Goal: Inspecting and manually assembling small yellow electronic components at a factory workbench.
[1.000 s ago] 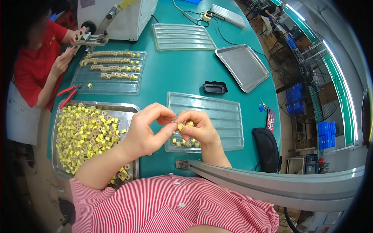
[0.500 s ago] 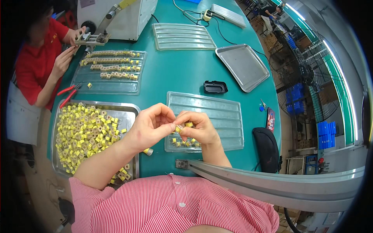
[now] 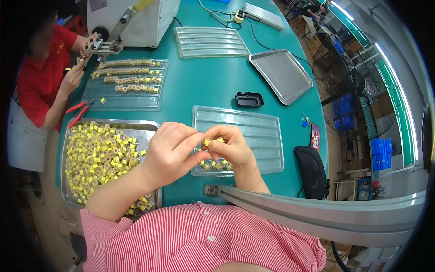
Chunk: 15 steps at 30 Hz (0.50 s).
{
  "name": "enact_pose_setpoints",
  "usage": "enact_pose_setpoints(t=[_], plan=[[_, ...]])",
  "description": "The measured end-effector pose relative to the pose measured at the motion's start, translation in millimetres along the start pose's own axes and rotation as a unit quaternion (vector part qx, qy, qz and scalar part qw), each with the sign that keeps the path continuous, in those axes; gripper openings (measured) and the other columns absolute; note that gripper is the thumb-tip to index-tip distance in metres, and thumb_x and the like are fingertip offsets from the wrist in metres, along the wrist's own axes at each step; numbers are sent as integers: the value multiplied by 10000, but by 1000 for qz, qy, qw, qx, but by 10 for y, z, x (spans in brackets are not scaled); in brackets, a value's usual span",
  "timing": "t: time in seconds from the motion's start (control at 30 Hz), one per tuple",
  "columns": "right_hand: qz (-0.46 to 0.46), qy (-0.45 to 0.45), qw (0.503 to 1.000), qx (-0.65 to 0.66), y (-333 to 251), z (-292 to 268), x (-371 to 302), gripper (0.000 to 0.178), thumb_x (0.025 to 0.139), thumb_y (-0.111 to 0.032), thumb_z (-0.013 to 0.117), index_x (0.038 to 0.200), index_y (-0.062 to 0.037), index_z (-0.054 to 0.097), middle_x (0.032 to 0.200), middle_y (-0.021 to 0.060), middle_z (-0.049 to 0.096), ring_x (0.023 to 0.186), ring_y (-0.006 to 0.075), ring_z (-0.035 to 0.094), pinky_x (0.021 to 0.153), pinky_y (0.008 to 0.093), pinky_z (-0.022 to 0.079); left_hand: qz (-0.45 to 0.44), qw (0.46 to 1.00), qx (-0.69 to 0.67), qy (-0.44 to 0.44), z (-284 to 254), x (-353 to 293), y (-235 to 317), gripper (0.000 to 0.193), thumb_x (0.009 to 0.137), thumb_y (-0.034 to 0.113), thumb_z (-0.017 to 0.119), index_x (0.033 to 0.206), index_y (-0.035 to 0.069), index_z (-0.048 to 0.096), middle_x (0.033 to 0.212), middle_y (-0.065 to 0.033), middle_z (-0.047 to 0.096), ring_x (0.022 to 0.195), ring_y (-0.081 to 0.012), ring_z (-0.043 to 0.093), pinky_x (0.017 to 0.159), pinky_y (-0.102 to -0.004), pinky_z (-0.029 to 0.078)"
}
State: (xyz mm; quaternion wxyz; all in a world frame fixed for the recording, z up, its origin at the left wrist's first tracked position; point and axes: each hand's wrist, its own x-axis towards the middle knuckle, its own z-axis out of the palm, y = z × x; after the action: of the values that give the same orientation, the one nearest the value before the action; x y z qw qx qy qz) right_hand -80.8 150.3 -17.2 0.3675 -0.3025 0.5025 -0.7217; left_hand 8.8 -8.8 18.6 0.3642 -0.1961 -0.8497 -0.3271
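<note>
Small yellow-taped coils (image 3: 206, 142) with thin metal pins are between my hands, above the near left corner of a clear ribbed tray. My right hand (image 3: 233, 147) is closed, its thumb and fingers pinching one coil, with another (image 3: 220, 140) showing among the fingers. My left hand (image 3: 174, 149) is curled against the left side of these coils; whatever its fingertips grip is hidden. Below my hands, several more coils (image 3: 216, 166) lie in the near channel of the clear ribbed tray (image 3: 267, 147). At left, a metal tray (image 3: 149, 128) carries a large heap of such coils.
A co-worker in red (image 3: 50, 81) handles parts at a machine (image 3: 131, 22), behind another ribbed tray (image 3: 152, 102) with coil rows. Red-handled cutters (image 3: 78, 110) rest by the heap. A metal rail (image 3: 290, 208) crosses near right. A black case (image 3: 310, 172) and bare metal tray (image 3: 283, 77) are right.
My left hand has turned so its back shows more, and its thumb has dropped lower, away from the coil. My right hand still pinches the coil. The co-worker's hands have shifted slightly.
</note>
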Motion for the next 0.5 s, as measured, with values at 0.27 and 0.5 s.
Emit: enact_pose_setpoints(t=[0.27,0.5], plan=[[24,5,999,-23,-36,5,-1,141,758,-54,574,874,25,568,696,40,567,520,53,499,445,165,395,94,990,105,-4,36,-16,-53,235,601,139,659,783,24,565,671,-25,520,613,-181,507,580,-300,380],[14,-29,997,-70,-52,22,5,128,741,-47,586,850,19,578,708,35,569,537,57,504,457,172,402,10,997,-5,-75,-42,43,-136,151,618,128,653,709,50,562,640,-33,529,607,-190,509,584,-305,375]])
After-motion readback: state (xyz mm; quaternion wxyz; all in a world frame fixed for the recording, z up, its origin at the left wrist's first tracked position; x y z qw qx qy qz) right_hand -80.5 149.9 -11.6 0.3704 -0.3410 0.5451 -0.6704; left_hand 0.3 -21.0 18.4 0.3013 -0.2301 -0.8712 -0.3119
